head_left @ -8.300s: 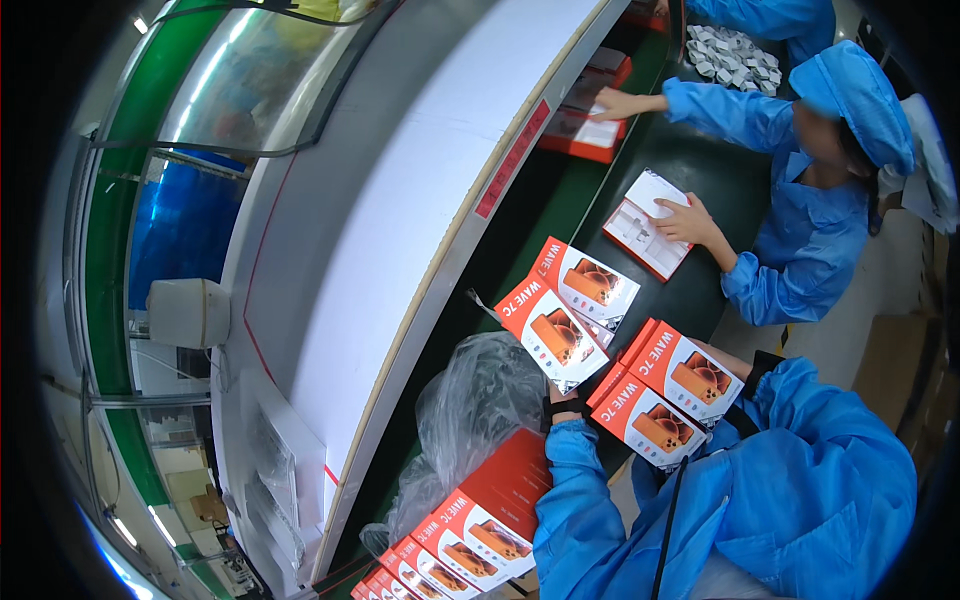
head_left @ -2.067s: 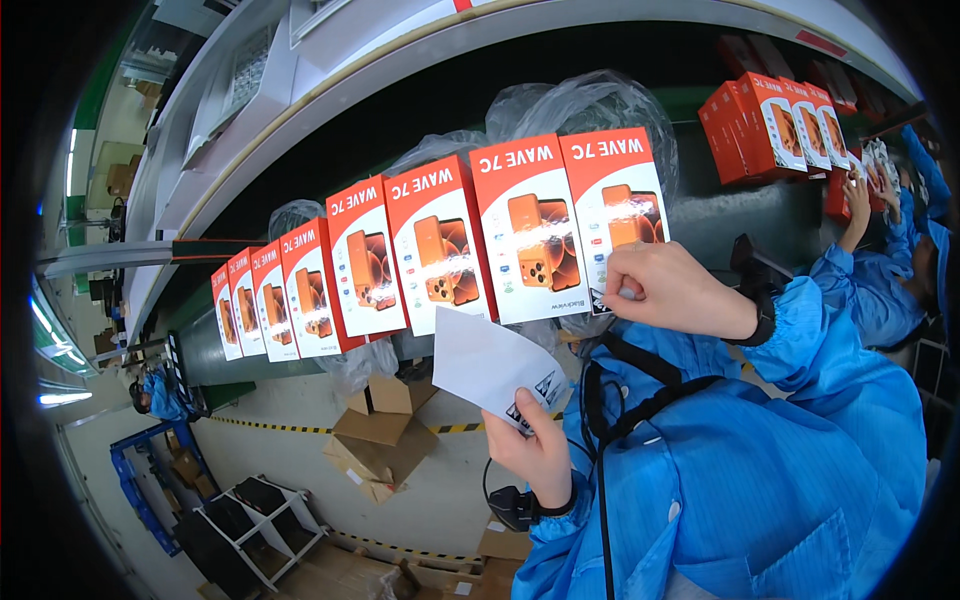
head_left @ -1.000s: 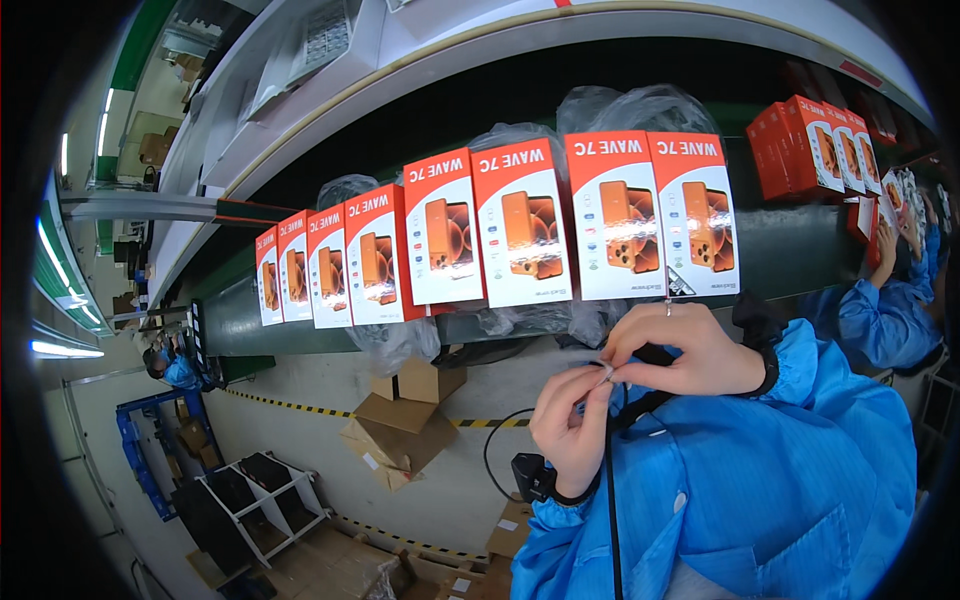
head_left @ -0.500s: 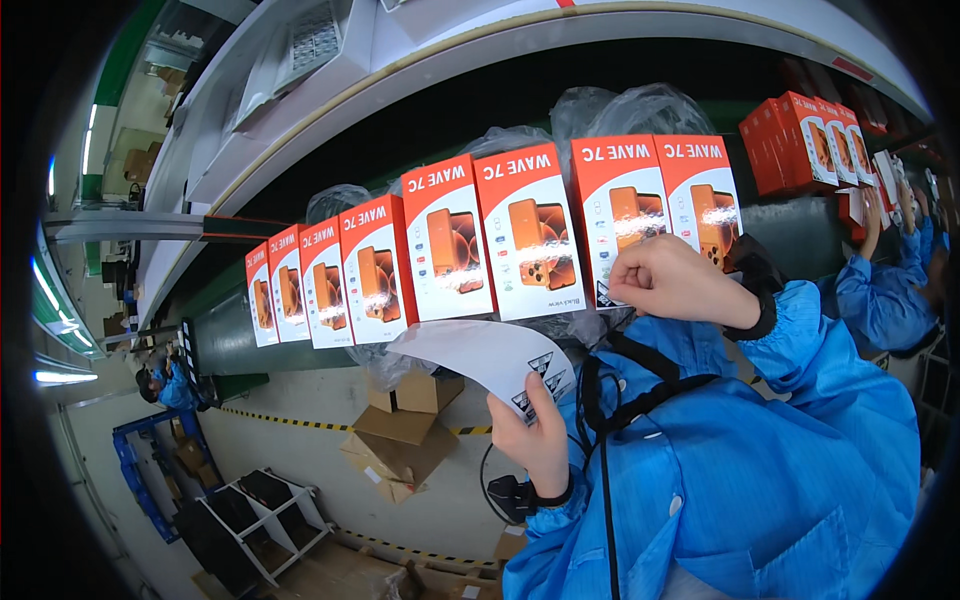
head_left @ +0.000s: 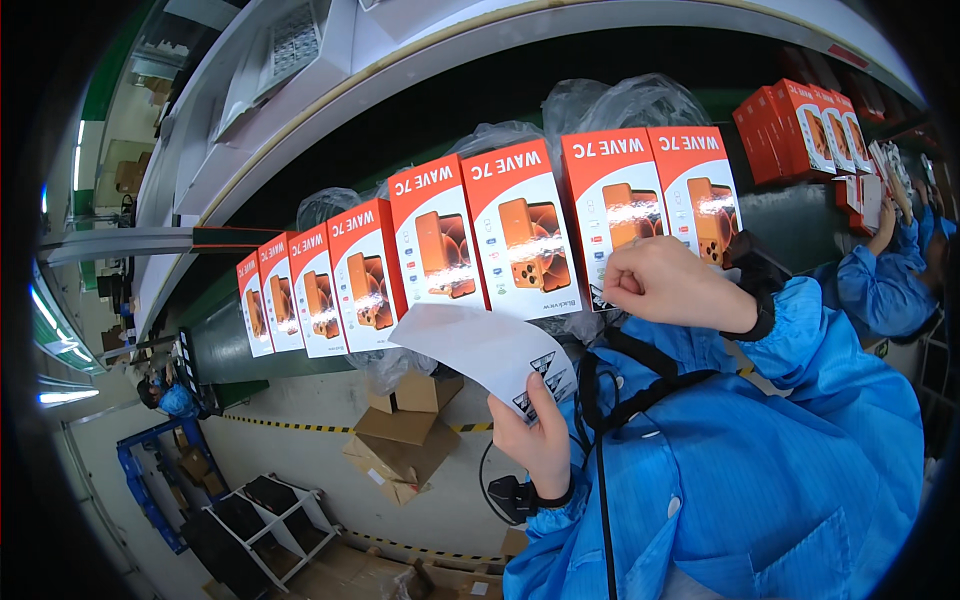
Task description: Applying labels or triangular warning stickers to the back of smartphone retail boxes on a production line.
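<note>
In my left hand [head_left: 535, 440], pinched between thumb and fingers, is a curved white sticker sheet [head_left: 465, 340] with a few black triangular stickers near my thumb. My right hand [head_left: 680, 285] is closed, its curled fingertips at the lower left corner of an orange-and-white phone box [head_left: 615, 185]. A small black triangular mark [head_left: 597, 297] shows at that corner beside the fingertips; whether the fingers still grip anything is hidden. Close by on the right stands another phone box [head_left: 698, 180], partly behind my hand. More boxes of the same kind [head_left: 520, 230] stand in a row to the left.
The boxes stand on a green conveyor [head_left: 215, 335], with clear plastic bags [head_left: 640, 105] behind them. A white shelf [head_left: 400, 60] runs above. More boxes [head_left: 790, 130] and a co-worker in blue [head_left: 885, 285] are at the right. Cardboard boxes [head_left: 405, 440] lie on the floor.
The row of boxes appears slightly further left in view. My right fingertips stay at the same box corner, and the sheet in my left hand has shifted only a little.
</note>
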A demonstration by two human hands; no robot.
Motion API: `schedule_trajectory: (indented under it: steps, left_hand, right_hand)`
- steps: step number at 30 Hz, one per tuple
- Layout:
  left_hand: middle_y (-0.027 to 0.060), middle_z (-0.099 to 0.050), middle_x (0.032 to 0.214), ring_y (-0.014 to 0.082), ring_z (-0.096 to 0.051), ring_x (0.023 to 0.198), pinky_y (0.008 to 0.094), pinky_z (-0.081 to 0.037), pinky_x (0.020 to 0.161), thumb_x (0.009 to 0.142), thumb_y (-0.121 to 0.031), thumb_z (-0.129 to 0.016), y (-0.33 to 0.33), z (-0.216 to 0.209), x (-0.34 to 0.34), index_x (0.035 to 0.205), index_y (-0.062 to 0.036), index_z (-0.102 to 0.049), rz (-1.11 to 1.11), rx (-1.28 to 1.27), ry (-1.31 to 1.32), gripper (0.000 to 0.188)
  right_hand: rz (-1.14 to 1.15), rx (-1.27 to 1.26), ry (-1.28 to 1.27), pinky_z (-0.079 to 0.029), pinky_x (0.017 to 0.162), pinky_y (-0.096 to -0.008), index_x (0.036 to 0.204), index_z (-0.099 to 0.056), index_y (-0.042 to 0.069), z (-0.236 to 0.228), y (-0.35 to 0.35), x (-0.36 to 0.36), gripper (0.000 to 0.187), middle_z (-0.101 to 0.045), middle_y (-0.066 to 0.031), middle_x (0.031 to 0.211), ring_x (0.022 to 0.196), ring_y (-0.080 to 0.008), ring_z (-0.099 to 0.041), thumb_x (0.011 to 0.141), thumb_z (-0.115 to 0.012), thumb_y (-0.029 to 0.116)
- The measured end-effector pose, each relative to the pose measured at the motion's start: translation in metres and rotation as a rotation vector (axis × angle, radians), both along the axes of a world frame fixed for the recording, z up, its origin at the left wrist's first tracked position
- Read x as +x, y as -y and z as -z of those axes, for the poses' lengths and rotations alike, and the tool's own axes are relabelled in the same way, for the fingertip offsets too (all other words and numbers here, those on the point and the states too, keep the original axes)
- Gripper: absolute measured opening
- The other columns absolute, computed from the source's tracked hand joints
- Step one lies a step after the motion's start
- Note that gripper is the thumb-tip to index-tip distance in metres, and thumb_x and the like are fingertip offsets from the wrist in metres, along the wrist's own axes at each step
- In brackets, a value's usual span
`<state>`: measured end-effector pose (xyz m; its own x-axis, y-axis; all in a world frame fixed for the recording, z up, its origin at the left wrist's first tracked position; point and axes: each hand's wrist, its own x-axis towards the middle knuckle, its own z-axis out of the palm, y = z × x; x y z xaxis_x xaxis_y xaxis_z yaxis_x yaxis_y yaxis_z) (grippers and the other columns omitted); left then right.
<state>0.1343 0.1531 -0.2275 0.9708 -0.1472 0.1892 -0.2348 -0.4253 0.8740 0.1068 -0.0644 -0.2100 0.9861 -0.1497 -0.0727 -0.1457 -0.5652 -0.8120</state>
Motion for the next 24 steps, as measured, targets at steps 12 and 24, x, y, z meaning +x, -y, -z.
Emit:
schedule_trajectory:
  steps: [12,24]
  left_hand:
    - [0.0144,-0.051,0.112,0.0148,-0.053,0.096,0.0264,-0.044,0.082,0.090,-0.006,-0.054,-0.004,-0.008,-0.007,0.125,0.0078,-0.035,0.191,-0.318,-0.246,0.042]
    - [0.0132,-0.063,0.082,0.0120,-0.060,0.071,0.0267,-0.048,0.063,0.086,-0.007,-0.060,-0.023,-0.009,0.013,0.101,0.0062,-0.052,0.191,-0.010,-0.031,0.022]
  right_hand:
    - [-0.088,0.200,0.259,-0.046,0.060,-0.0311,0.087,-0.055,0.007,-0.011,-0.050,-0.016,0.019,-0.053,-0.0065,0.083,0.068,-0.0225,-0.056,0.077,-0.068,0.016]
    - [-0.111,0.044,0.298,-0.047,0.062,-0.0333,0.082,-0.058,0.006,-0.001,-0.077,0.005,0.013,-0.058,-0.0073,0.079,0.071,-0.0239,-0.060,0.078,-0.065,0.016]
